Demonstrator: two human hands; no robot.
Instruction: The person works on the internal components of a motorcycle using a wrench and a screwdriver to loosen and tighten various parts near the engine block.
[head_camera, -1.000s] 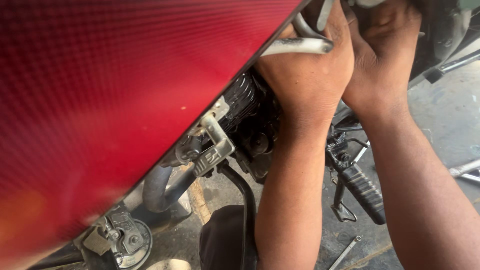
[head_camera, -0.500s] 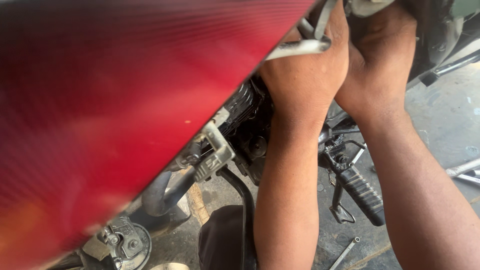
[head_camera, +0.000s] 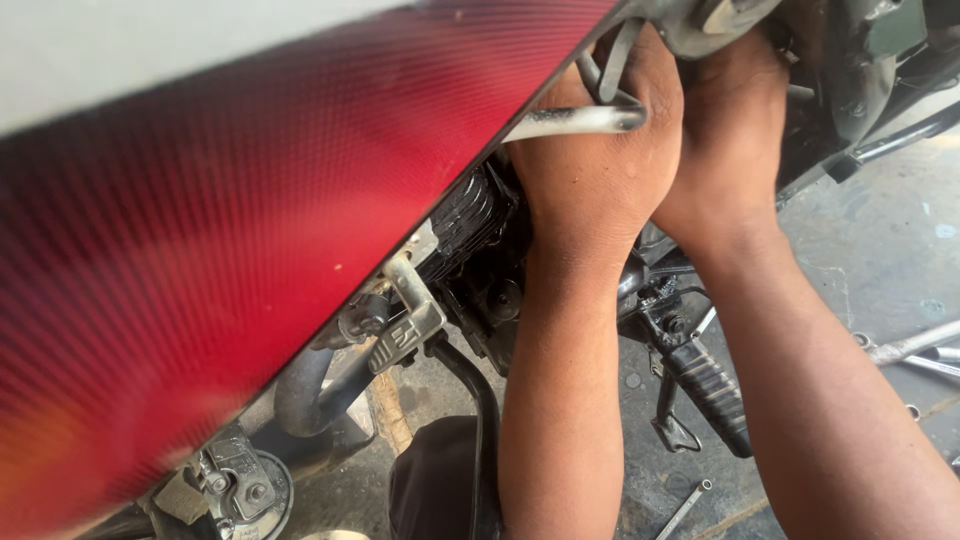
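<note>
A glossy red motorcycle fuel tank (head_camera: 250, 260) fills the left of the view. Both of my hands reach up under its edge into the frame above the black finned engine (head_camera: 465, 215). My left hand (head_camera: 600, 180) shows its back. A chrome rod (head_camera: 575, 122) and a bent grey wire (head_camera: 605, 70) cross in front of its knuckles. My right hand (head_camera: 730, 150) presses right beside it, against grey metal parts at the top. The fingertips of both hands are hidden behind the tank and the parts.
Below the engine are a silver pedal lever (head_camera: 405, 335), a curved exhaust pipe (head_camera: 300, 395) and a black ribbed footpeg (head_camera: 710, 395). Metal tools (head_camera: 910, 345) and a small spanner (head_camera: 685, 505) lie on the stained concrete floor. A dark clothed knee (head_camera: 440, 480) is at the bottom.
The view has tilted a little, so a pale strip now shows above the tank. Both hands stay together at the same spot under the tank, with only slight shifting.
</note>
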